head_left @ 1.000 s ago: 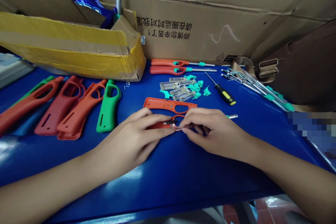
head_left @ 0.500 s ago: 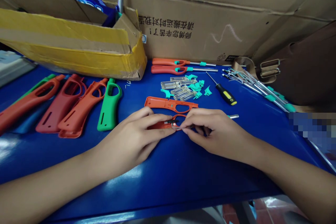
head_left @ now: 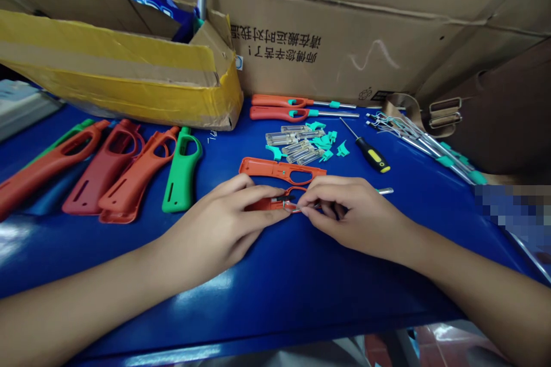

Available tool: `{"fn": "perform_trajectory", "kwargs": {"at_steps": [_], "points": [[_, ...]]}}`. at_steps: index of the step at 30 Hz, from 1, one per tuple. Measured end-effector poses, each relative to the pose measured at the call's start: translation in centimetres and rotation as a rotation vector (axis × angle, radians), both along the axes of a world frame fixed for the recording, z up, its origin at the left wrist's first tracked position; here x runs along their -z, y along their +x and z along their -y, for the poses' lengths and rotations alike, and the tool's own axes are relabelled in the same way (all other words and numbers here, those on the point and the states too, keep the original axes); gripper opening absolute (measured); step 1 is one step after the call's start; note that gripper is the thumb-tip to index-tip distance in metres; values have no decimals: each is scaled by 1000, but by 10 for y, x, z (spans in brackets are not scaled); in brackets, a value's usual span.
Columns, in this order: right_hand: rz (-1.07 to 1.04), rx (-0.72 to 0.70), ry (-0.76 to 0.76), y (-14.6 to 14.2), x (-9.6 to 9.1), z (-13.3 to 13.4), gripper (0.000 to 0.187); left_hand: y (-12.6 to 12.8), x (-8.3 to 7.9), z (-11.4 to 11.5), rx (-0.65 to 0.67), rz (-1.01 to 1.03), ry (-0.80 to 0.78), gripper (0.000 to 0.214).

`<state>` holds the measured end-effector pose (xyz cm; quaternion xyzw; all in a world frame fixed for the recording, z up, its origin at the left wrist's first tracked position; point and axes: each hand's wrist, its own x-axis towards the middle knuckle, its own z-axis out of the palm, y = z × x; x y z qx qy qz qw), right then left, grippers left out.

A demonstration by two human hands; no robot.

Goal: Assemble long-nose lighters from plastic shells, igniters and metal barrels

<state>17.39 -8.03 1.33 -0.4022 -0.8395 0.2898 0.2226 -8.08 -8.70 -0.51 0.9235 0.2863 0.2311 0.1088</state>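
open shell (head_left: 262, 205) on table (head_left: 310, 275), clamped between fingers of left hand (head_left: 228, 215) | fingertips of right hand (head_left: 344, 206) pinched together on a wire (head_left: 295, 211), looks like | two lighters (head_left: 282, 113) at back, apparently done | cover (head_left: 267, 168) off, tanks (head_left: 279, 139), triggers (head_left: 343, 149), rods (head_left: 431, 143) loose, so plenty left
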Motion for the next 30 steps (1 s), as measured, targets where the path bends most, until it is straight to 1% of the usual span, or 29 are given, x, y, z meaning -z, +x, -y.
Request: {"fn": "perform_trajectory", "kwargs": {"at_steps": [4, 16, 22, 30], "points": [[16, -25, 7, 0, 0, 0, 15, 0, 0, 0, 1, 5, 4, 39], [-28, 15, -9, 0, 1, 1, 14, 0, 1, 0, 12, -1, -19, 37], [31, -5, 29, 0, -2, 2, 15, 0, 2, 0, 11, -1, -16, 38], [14, -2, 39, -1, 2, 2, 13, 0, 2, 0, 10, -8, -26, 37]]}}
